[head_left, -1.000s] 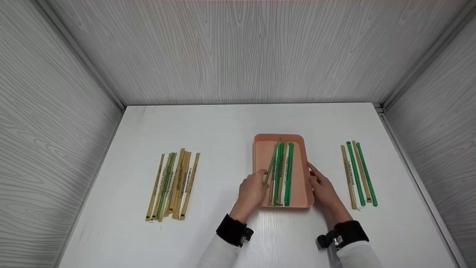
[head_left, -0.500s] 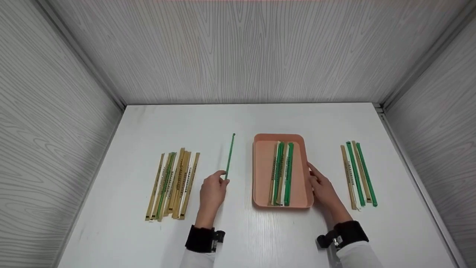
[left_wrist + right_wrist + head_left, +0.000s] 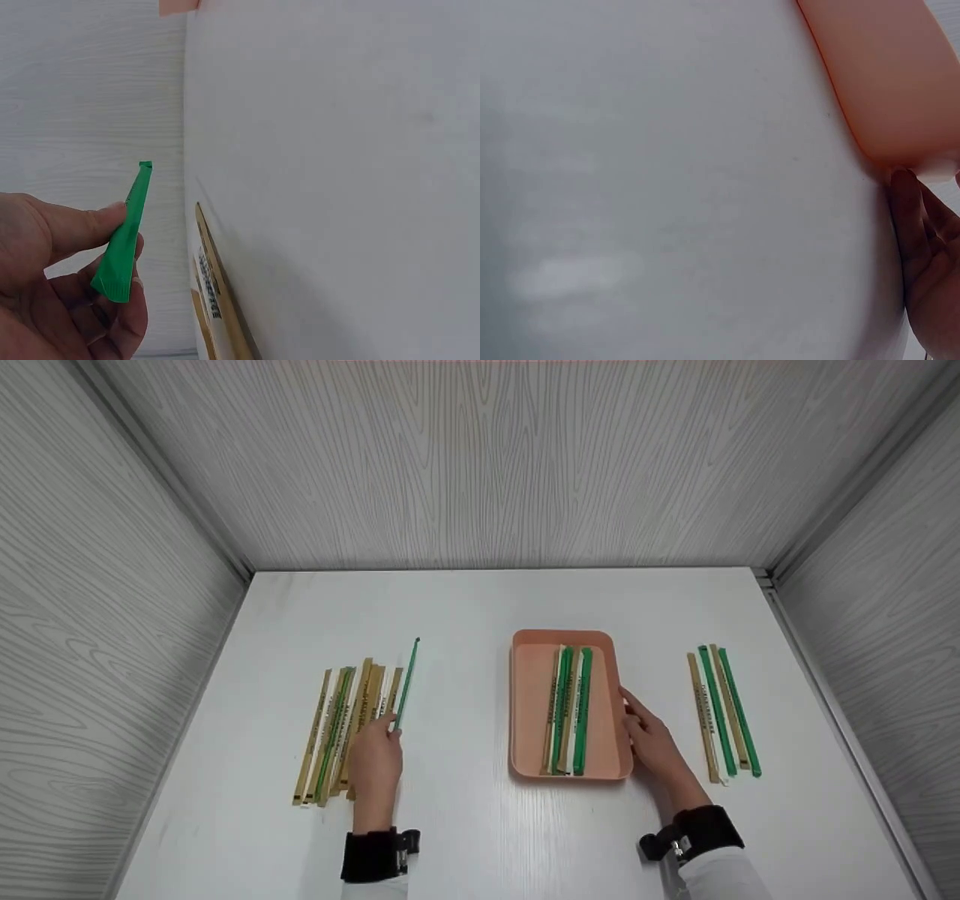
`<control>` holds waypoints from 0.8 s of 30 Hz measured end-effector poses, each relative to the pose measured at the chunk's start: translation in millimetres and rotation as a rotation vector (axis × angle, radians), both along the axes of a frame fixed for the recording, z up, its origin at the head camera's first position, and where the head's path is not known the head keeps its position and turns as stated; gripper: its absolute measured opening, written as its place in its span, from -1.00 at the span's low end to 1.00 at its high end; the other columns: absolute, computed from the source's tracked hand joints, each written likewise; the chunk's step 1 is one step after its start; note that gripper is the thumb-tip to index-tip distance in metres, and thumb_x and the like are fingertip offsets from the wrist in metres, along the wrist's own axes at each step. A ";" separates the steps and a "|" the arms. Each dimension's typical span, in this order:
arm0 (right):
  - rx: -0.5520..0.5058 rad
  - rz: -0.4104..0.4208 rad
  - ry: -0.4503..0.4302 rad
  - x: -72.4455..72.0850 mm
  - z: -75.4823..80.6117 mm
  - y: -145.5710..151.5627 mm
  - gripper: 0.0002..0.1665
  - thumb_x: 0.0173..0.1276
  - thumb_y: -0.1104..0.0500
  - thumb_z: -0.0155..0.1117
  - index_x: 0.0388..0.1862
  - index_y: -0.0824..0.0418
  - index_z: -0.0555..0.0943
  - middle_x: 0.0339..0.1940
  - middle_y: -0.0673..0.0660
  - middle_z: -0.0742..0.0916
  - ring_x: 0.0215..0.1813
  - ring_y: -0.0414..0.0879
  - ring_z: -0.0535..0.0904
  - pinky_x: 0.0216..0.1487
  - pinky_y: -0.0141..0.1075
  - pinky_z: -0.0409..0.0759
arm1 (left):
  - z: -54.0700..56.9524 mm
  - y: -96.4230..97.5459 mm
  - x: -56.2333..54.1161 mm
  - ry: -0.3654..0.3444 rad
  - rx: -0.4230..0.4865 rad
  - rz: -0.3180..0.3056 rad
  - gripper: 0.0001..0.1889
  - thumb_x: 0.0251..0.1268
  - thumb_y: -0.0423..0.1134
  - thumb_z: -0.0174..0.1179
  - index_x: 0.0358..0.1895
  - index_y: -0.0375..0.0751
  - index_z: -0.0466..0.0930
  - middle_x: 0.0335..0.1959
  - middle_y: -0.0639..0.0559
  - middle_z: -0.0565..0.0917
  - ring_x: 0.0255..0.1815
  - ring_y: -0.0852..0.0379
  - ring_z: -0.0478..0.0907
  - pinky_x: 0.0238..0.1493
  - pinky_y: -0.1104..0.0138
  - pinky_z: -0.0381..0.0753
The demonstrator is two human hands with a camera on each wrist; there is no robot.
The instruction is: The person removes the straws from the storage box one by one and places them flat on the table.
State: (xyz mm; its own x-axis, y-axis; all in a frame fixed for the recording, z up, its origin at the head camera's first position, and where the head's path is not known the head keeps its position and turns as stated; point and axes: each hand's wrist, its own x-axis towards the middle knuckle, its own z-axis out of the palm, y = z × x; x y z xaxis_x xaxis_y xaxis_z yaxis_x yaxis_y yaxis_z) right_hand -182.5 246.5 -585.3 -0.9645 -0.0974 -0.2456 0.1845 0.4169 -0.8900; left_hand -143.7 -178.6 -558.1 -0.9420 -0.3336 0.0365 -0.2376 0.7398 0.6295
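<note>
1. While I follow this from my remote station, the left hand point(image 3: 377, 754) is clamped, thumb against fingers, on a slim green-wrapped stick point(image 3: 406, 687) near its closer end; the far end points toward the back edge of the desk point(image 3: 465, 607).
2. That stick sits just beside the right side of the left bundle point(image 3: 334, 735), a cluster of brown, white and green sticks toward the desk's left edge. I cannot tell whether the hand touches the bundle.
3. Extended fingers of the right hand point(image 3: 658, 746) rest against the right side of the pink tray point(image 3: 526, 697), not curled round it as far as I can see. Inside, a set of sticks point(image 3: 568, 712) runs front to back.
4. Toward the desk's right edge lies a separate row point(image 3: 721, 712) of sticks.
5. My main worry is the left hand covering part of the bundle: coming down blind, it could knock sticks askew. With the pinch so near one end, the long free end could swing or slip. A careless push from the right could slide the tray.
6. Compared with half a second ago, the left hand and its stick have shifted from the gap beside the tray to the bundle; the tray, the right hand and the row look unchanged.
</note>
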 end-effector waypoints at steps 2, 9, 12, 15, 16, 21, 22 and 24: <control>-0.010 0.008 -0.008 1.7 7.4 -2.5 -0.40 0.64 0.11 -0.20 0.60 0.02 0.07 0.42 0.38 0.37 0.23 0.21 0.47 -0.01 -0.04 0.59 | -1.9 -7.3 2.7 -0.012 0.010 0.030 -0.74 0.30 -0.43 0.24 0.03 -0.33 0.68 -0.18 -0.27 0.71 -0.25 -0.17 0.66 -0.40 0.04 0.61; 0.023 0.009 0.006 0.3 -0.7 -0.3 -0.40 0.65 0.06 -0.19 0.61 -0.06 0.07 0.41 0.34 0.39 0.22 0.16 0.47 0.00 -0.09 0.57 | -7.3 -25.9 9.3 -0.021 0.017 0.091 -0.78 0.30 -0.44 0.21 -0.02 -0.36 0.69 -0.20 -0.29 0.70 -0.32 -0.17 0.66 -0.48 0.06 0.57; 0.043 0.003 0.017 -1.3 -9.2 1.8 -0.40 0.64 0.01 -0.19 0.60 -0.15 0.07 0.40 0.29 0.41 0.21 0.12 0.47 0.02 -0.12 0.56 | -7.9 -30.2 10.8 -0.034 0.026 0.098 -0.77 0.33 -0.44 0.16 -0.01 -0.37 0.68 -0.18 -0.33 0.70 -0.37 -0.16 0.65 -0.56 0.11 0.55; 0.041 -0.001 0.025 -1.5 -12.3 2.3 -0.40 0.64 0.00 -0.19 0.59 -0.19 0.08 0.39 0.27 0.42 0.21 0.11 0.47 0.04 -0.09 0.55 | -7.8 -32.9 13.4 -0.053 0.017 0.111 -0.76 0.34 -0.42 0.17 0.02 -0.37 0.66 -0.16 -0.35 0.68 -0.37 -0.18 0.65 -0.58 0.11 0.54; 0.041 -0.002 0.029 -1.6 -12.7 2.2 -0.40 0.63 -0.01 -0.18 0.59 -0.19 0.09 0.39 0.27 0.42 0.21 0.11 0.47 0.05 -0.07 0.55 | -7.8 -33.5 14.5 -0.059 0.014 0.117 -0.75 0.34 -0.43 0.17 0.03 -0.36 0.66 -0.15 -0.35 0.68 -0.37 -0.18 0.65 -0.59 0.11 0.53; 0.054 -0.004 0.031 -2.2 -12.6 2.8 -0.40 0.63 -0.03 -0.18 0.59 -0.19 0.09 0.40 0.26 0.43 0.22 0.11 0.47 0.06 -0.06 0.55 | -6.5 -34.8 19.0 -0.067 0.016 0.138 -0.69 0.28 -0.51 0.12 0.07 -0.39 0.63 -0.12 -0.37 0.66 -0.30 -0.23 0.64 -0.61 0.10 0.54; 0.056 -0.001 0.034 -2.3 -12.7 3.0 -0.40 0.63 -0.03 -0.19 0.59 -0.18 0.09 0.40 0.27 0.42 0.22 0.11 0.47 0.06 -0.05 0.55 | -6.3 -34.5 19.2 -0.067 0.017 0.137 -0.68 0.26 -0.54 0.10 0.06 -0.40 0.63 -0.11 -0.39 0.65 -0.28 -0.24 0.64 -0.62 0.10 0.54; 0.055 -0.007 0.035 -2.6 -12.8 2.9 -0.40 0.63 -0.03 -0.17 0.59 -0.18 0.09 0.40 0.25 0.43 0.22 0.11 0.48 0.07 -0.04 0.54 | -5.2 -32.3 18.8 -0.080 0.014 0.129 -0.64 0.20 -0.59 0.08 0.06 -0.42 0.63 -0.07 -0.42 0.61 -0.22 -0.28 0.62 -0.57 0.08 0.55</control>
